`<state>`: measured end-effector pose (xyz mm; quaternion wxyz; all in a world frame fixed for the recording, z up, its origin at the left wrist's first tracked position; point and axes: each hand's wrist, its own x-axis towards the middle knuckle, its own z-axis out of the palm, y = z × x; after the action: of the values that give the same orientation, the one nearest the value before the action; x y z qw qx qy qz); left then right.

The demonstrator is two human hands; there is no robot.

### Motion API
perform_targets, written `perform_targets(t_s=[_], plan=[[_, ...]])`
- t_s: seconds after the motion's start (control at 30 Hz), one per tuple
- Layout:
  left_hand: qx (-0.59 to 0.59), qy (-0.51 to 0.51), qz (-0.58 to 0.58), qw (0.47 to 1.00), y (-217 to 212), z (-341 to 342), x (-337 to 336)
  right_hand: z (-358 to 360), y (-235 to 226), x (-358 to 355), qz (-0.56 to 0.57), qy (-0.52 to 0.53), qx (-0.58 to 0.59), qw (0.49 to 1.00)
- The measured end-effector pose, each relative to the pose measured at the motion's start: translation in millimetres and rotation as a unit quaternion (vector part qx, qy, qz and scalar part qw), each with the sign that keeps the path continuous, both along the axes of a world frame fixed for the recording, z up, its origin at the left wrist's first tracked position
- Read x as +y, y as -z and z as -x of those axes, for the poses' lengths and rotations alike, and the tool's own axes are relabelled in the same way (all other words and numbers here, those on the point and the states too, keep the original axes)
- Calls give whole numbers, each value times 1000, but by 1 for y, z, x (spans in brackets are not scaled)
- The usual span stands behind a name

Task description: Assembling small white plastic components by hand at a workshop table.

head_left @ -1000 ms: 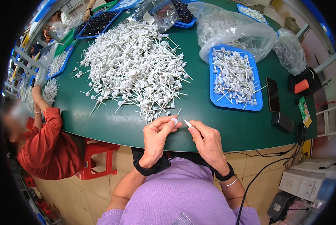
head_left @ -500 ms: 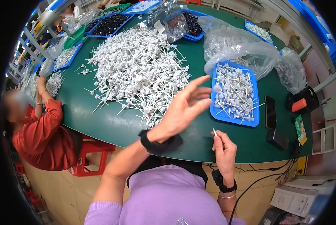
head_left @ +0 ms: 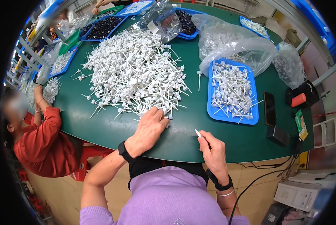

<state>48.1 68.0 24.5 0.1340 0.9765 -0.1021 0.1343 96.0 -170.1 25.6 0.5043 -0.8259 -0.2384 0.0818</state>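
Note:
A large heap of white plastic heads with thin stems (head_left: 134,71) spreads over the green table. At its near edge my left hand (head_left: 148,129) is closed, fingertips down among the pieces; what they pinch is hidden. In front of my waist, my right hand (head_left: 213,150) grips a slim tool with a white pointed tip (head_left: 197,132), the rest of it covered by the fingers. To the right, a blue tray (head_left: 231,119) holds many of the same white pieces. One single stemmed piece (head_left: 199,78) lies on the table just left of that tray.
Clear plastic bags (head_left: 247,52) lie behind the tray. A phone (head_left: 269,108), a black box (head_left: 277,135) and a green packet (head_left: 301,125) are at right. Trays of dark parts (head_left: 104,27) stand far left. A person in red (head_left: 44,138) sits at left.
My left hand has swung from beside the blue tray down and left to the heap, its fingers closing. The right hand shifted slightly left with its tool. A single piece now lies beside the tray.

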Motion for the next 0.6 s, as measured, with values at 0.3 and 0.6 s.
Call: perform_targets(t_s=[0.3, 0.6], plan=[[-23, -79, 518, 851, -17, 37, -23, -62, -37, 31, 119, -15, -145, 982], [-6, -112, 630, 768, -8, 48, -17, -162, 12, 122, 300, -15, -273, 914]])
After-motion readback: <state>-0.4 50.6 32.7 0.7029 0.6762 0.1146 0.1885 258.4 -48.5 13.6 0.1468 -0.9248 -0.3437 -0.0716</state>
